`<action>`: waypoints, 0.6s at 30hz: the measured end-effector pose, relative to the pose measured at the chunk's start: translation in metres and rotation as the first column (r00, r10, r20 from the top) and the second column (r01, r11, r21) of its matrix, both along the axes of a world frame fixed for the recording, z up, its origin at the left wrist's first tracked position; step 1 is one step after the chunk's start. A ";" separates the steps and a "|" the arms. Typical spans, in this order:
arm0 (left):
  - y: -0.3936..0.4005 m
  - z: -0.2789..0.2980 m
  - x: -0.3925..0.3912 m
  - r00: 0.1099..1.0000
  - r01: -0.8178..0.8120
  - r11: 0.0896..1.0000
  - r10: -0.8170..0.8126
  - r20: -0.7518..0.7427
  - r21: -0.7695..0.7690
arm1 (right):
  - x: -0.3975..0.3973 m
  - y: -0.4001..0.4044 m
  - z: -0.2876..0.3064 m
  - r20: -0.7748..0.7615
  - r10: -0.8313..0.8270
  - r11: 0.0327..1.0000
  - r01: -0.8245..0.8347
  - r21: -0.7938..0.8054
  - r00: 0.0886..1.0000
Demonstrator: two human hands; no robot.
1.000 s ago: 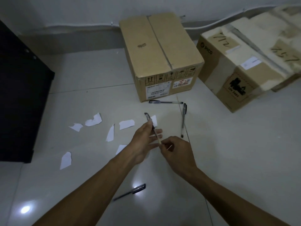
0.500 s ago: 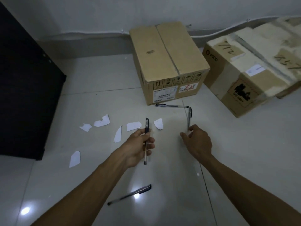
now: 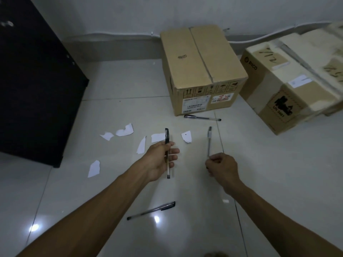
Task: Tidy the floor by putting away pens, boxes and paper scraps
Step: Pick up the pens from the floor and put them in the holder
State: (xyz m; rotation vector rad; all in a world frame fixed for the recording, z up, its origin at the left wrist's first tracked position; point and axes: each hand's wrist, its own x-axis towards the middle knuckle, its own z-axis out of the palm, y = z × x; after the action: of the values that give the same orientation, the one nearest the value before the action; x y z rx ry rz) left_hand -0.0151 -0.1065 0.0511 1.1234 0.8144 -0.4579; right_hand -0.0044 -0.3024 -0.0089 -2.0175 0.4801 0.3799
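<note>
My left hand [image 3: 161, 160] grips a black-capped pen [image 3: 167, 138] upright, cap pointing away from me. My right hand [image 3: 221, 166] pinches the near end of a second pen [image 3: 209, 140] that points away over the floor. A third pen [image 3: 202, 118] lies in front of the closed cardboard box [image 3: 200, 71]. A fourth pen [image 3: 151, 210] lies on the tiles between my forearms. Several white paper scraps [image 3: 124, 131] are scattered left of my hands, one [image 3: 186, 136] between the two held pens.
A second, taped cardboard box [image 3: 289, 84] sits at the right against the wall. A black cabinet [image 3: 33, 86] stands at the left. The floor is glossy white tile with light reflections.
My right hand moved right from the left hand's pen to the pen on the floor and now pinches its end. The left hand keeps its pen, turned upright.
</note>
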 end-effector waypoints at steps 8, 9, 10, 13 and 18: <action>-0.011 0.004 0.000 1.000 -0.005 0.999 0.005 0.012 0.037 | -0.046 0.057 0.038 0.144 0.320 0.934 -0.337 0.115 0.936; -0.010 0.005 0.001 1.000 -0.016 1.000 0.016 0.019 0.023 | -0.047 0.061 0.039 0.150 0.347 0.925 -0.364 0.112 0.926; -0.009 0.006 0.000 0.999 -0.016 1.000 0.015 0.028 0.016 | -0.048 0.064 0.040 0.150 0.366 0.916 -0.384 0.115 0.918; -0.004 0.006 -0.004 0.998 0.000 0.999 -0.002 0.061 0.032 | -0.050 0.071 0.042 0.148 0.381 0.904 -0.401 0.145 0.913; 0.010 0.002 -0.010 0.998 -0.027 0.990 0.019 0.061 0.136 | -0.058 0.070 0.032 0.122 0.382 0.895 -0.399 0.198 0.916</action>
State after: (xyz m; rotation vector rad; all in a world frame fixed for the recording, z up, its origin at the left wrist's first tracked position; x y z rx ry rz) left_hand -0.0251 -0.0970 0.0534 1.2473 0.8147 -0.3521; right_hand -0.0626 -0.2322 0.0231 -1.8967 -0.0272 0.5684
